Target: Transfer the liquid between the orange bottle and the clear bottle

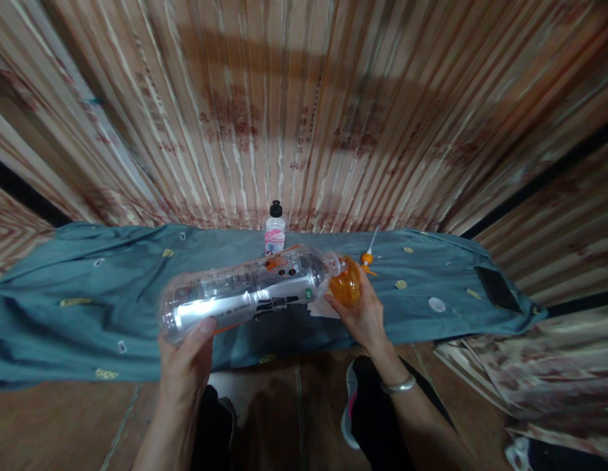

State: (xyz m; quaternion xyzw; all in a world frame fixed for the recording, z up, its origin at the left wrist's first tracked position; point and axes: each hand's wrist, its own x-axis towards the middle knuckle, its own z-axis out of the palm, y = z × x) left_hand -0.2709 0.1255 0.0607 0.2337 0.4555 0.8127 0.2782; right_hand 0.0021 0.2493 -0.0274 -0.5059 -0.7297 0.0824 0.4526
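Observation:
My left hand [188, 353] is wrapped round the base end of a large clear plastic bottle [245, 288] with a silver and orange label. The bottle lies nearly level in the air, its neck pointing right. Closed round a small orange bottle [345, 282] is my right hand [363, 313], a bangle on its wrist. The clear bottle's neck meets the orange bottle's upper left; whether they touch at the opening is too blurred to tell. An orange pump top [367, 260] with a white tube lies on the cloth just beyond my right hand.
A blue-green patterned cloth [112, 294] covers the low table. Behind the clear bottle stands a small black-capped bottle [275, 229]. A dark phone [497, 288] and a round white disc [436, 304] lie at right. Pleated curtains [294, 118] hang close behind, with dark bars at both sides.

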